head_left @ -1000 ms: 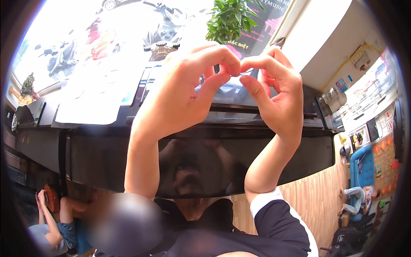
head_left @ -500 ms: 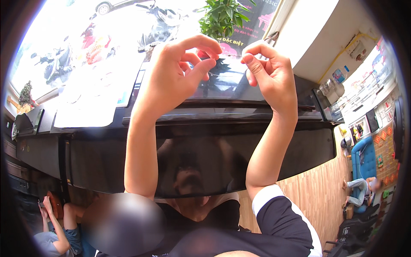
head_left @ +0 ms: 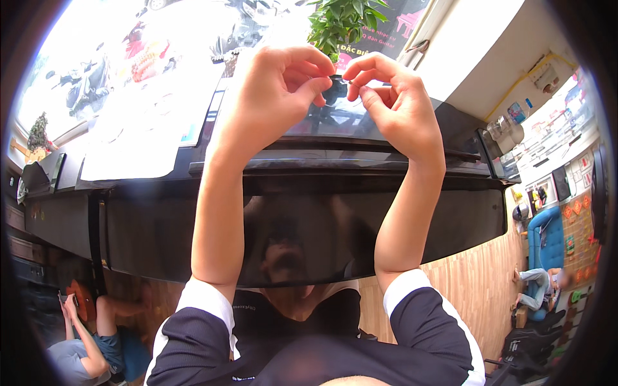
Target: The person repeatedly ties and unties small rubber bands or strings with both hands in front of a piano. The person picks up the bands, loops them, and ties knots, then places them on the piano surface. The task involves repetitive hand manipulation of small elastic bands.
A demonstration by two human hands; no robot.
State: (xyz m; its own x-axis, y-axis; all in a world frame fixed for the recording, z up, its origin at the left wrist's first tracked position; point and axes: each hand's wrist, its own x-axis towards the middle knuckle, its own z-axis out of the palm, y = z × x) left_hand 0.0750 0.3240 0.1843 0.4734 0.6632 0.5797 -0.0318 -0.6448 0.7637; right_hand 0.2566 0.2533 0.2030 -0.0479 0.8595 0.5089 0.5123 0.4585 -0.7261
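Raised over a glossy black upright piano [head_left: 154, 231], my two hands face each other with their fingertips a small gap apart. A very thin strand [head_left: 338, 78] shows faintly between them, too fine to tell its kind. My left hand [head_left: 273, 87] is closed, thumb and index finger pinching at the strand's left end. Curled fingers of my right hand [head_left: 405, 112] close near its other end, the thumb bent in beside them. Part of the strand is hidden by the fingers.
White paper [head_left: 135, 151] lies on the piano top at left. Behind my hands is a leafy green plant [head_left: 344, 26] by the window. Clear jars [head_left: 505, 135] stand at right. A person [head_left: 80, 350] sits at lower left; another is by a blue sofa [head_left: 545, 235].
My hands have come closer together, the right moving left toward the left fingertips. The gap with the strand is narrower. My left sleeve has come into view.
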